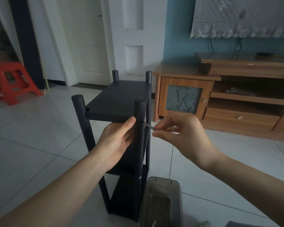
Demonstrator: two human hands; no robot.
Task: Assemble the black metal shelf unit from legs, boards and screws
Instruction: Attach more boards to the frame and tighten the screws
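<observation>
right hand point(179, 133) fingers point(161, 134) pinching screw point(148, 126) at shelf leg point(138, 136) hole

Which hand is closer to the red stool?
The left hand. It holds the shelf leg, nearer the red stool at far left. The right hand pinches a screw further right.

shelf unit point(120, 95): matt black metal | floor point(31, 145): glossy tile | cabinet point(236, 102): glossy wood

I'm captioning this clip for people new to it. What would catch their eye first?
The black shelf unit stands mid-frame on the tiled floor. The right hand pinches a screw at a hole in its near right leg, while the left hand steadies that leg under the top board. A red stool stands out at far left.
</observation>
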